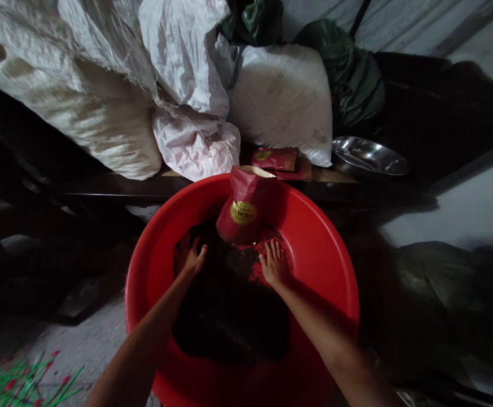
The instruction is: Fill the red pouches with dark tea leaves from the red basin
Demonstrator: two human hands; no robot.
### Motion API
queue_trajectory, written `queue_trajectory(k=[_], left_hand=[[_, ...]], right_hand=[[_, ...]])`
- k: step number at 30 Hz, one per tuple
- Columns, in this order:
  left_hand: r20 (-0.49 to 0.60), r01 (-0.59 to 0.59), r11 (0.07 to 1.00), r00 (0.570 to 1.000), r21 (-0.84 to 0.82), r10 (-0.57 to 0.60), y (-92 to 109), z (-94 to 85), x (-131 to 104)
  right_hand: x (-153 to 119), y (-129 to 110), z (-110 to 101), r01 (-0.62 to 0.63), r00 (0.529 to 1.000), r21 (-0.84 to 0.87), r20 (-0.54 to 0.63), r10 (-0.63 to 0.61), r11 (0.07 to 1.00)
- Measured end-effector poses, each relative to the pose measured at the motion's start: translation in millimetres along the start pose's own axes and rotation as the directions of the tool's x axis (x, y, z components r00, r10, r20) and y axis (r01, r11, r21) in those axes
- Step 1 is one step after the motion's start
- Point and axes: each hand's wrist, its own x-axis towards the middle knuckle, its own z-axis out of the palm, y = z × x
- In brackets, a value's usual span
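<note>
Both of my hands reach into a large red plastic tub (324, 243). Dark loose material (233, 316), which looks like dry tea leaves, covers much of its bottom. My left hand (193, 259) is at the left edge of the dark heap, thumb apart from the fingers, holding nothing I can see. On the right, my right hand (275, 264) lies palm down with fingers spread, by a thinly covered patch of the tub's bottom. Between and beyond my hands a red paper bag (245, 209) with a yellow oval label stands upright, its top open.
More red bags (275, 159) lie flat on the dark bench (114, 186) behind the tub. Large white sacks (282, 96) and a dark green bag (348, 73) stand there too, with a shiny metal bowl (371, 155) at right. Green sticks with red bits (30, 379) lie lower left.
</note>
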Motion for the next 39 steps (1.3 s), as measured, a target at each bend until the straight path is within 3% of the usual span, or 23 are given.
queue_trajectory(k=[5, 7, 9, 11, 13, 16, 23, 26, 30, 35, 39], left_hand=[[0.013, -0.015, 0.996, 1.000, 0.087, 0.014, 8.1, 18.6, -19.1], [0.021, -0.004, 0.997, 1.000, 0.080, 0.002, 10.5, 21.5, -24.8], [0.018, 0.025, 0.998, 0.999, 0.059, -0.026, 12.1, 24.2, -30.8], [0.003, 0.062, 0.998, 0.998, 0.025, -0.062, 13.9, 27.9, -36.1], [-0.011, 0.090, 0.995, 0.996, -0.029, -0.091, 16.2, 31.7, -39.7], [-0.022, 0.129, 0.980, 0.991, -0.154, -0.134, 19.6, 34.9, -41.7], [-0.023, 0.200, 0.832, 0.969, -0.517, -0.247, 25.5, 28.5, -50.8], [-0.026, 0.190, 0.765, 0.965, -0.615, -0.261, 34.5, 22.6, -57.1], [-0.057, 0.104, 0.683, 0.976, -0.723, -0.209, 66.5, 5.9, -55.0], [-0.137, -0.063, 0.589, 0.987, -0.806, -0.083, 134.5, -35.3, -31.4], [-0.248, -0.262, 0.502, 0.964, -0.824, 0.095, 199.6, -76.6, 2.3]], right_hand=[[-36.6, -3.2, 41.4, 0.271, 0.962, -0.246, 0.110, -0.251, 0.930], [-46.0, -9.5, 59.9, 0.375, 0.924, -0.199, 0.161, -0.347, 0.905], [-51.9, -19.2, 74.3, 0.397, 0.910, -0.122, 0.185, -0.372, 0.910], [-53.8, -33.7, 84.0, 0.338, 0.927, 0.007, 0.174, -0.334, 0.941], [-52.5, -52.1, 90.5, 0.214, 0.956, 0.249, 0.147, -0.255, 0.945], [-48.6, -81.2, 97.1, 0.029, 0.981, 0.549, 0.143, -0.128, 0.836], [-50.0, -130.5, 103.1, -0.170, 0.982, 0.734, 0.182, 0.052, 0.657], [-53.3, -144.9, 90.7, -0.199, 0.979, 0.792, 0.179, 0.093, 0.577], [-46.0, -168.4, 52.2, -0.180, 0.983, 0.850, 0.139, 0.117, 0.495], [-11.2, -212.2, -16.3, 0.002, 0.998, 0.881, -0.030, 0.051, 0.473], [34.0, -247.3, -71.2, 0.237, 0.970, 0.825, -0.234, -0.071, 0.513]])
